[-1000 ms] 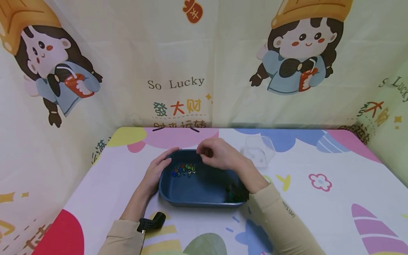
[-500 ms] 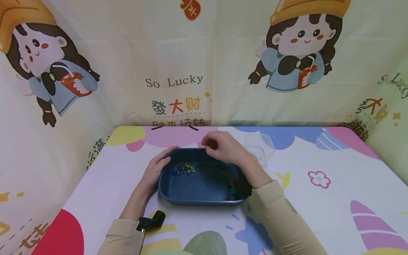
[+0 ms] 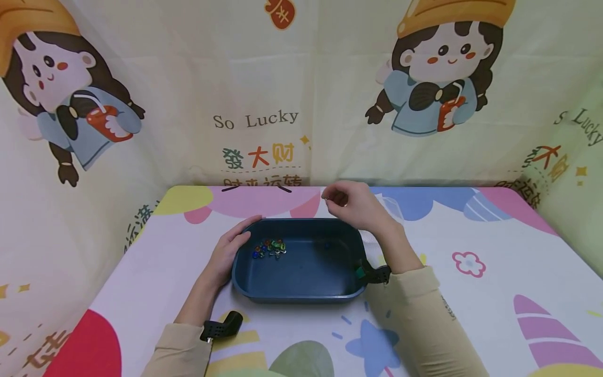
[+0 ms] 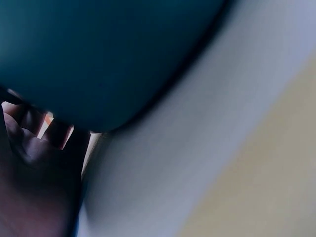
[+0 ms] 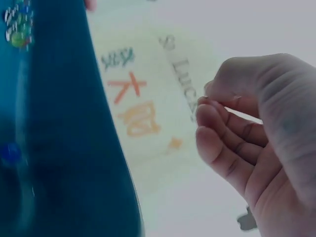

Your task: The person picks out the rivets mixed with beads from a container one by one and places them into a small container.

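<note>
A dark blue rectangular tray [image 3: 301,299] stands on the table. My left hand [image 3: 225,256] holds its left side, thumb at the rim and fingers along the outside; in the left wrist view the tray's wall hides part of that hand. Several coloured glass marbles [image 3: 269,248] lie clustered in the tray's left half. One blue marble [image 5: 11,154] lies apart from them, towards the right. My right hand [image 3: 355,205] is raised beyond the tray's back right corner. Its thumb and index fingertip pinch a small glass marble [image 3: 325,198], mostly hidden between them.
A clear plastic box [image 3: 392,207] stands behind my right hand, partly covered by it. Black wrist cameras sit on both wrists, the right one [image 3: 374,273] overlapping the tray's right rim. A printed cloth [image 3: 339,146] hangs behind the table.
My right hand has moved right and away from over the tray, still pinching the marble, towards the clear box. The blue marble has come into sight. My left hand stays on the tray.
</note>
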`<move>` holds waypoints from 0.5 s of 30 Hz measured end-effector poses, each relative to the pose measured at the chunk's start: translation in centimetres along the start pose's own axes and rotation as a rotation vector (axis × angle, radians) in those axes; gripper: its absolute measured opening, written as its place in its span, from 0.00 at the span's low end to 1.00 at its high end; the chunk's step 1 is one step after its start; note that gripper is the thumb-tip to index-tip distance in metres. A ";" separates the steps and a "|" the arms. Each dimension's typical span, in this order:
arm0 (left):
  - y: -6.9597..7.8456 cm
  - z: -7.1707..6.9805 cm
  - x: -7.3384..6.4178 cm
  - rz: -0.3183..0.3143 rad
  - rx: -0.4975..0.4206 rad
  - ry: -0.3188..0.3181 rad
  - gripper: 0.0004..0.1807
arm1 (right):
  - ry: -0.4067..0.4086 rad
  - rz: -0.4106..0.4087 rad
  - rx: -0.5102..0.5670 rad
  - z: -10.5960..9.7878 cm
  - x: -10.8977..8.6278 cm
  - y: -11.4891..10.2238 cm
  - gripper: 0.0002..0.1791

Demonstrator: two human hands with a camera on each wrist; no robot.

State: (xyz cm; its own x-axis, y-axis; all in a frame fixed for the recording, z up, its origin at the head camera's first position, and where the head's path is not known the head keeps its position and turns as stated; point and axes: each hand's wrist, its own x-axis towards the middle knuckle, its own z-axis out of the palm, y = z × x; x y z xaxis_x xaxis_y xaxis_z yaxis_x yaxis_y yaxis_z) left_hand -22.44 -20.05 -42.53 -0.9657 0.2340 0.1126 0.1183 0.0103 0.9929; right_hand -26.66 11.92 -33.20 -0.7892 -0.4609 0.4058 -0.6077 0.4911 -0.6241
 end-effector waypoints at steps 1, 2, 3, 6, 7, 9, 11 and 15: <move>0.0 0.0 0.0 0.001 0.002 0.000 0.24 | 0.015 0.006 0.001 -0.3 -0.1 0.2 0.06; 0.0 0.0 0.0 0.002 0.003 0.000 0.24 | 0.027 0.015 0.001 -0.5 -0.2 0.4 0.06; 0.0 0.0 0.0 0.002 0.005 0.000 0.24 | 0.039 0.024 -0.003 -0.8 -0.3 0.6 0.06; 0.0 0.0 0.0 0.002 0.008 0.003 0.24 | 0.065 0.056 -0.008 -1.5 -0.6 1.2 0.06; 0.1 0.0 -0.1 0.001 0.007 0.004 0.24 | 0.071 0.070 -0.009 -1.6 -0.7 1.4 0.06; 0.1 0.0 -0.1 0.001 0.007 0.005 0.25 | 0.083 0.093 -0.007 -2.0 -0.9 1.7 0.07; 0.1 0.0 -0.2 0.004 0.007 0.004 0.25 | 0.093 0.120 -0.008 -2.4 -1.1 1.9 0.07; 0.1 0.0 -0.2 0.010 0.008 0.000 0.25 | 0.103 0.162 -0.013 -3.1 -1.5 2.4 0.06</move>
State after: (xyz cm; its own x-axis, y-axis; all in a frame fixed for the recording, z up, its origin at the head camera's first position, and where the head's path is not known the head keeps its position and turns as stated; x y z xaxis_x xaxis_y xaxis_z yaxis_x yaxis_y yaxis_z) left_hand -22.25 -20.10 -42.48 -0.9645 0.2338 0.1229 0.1301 0.0154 0.9914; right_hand -27.22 16.05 -33.22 -0.8812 -0.2975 0.3675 -0.4728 0.5625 -0.6783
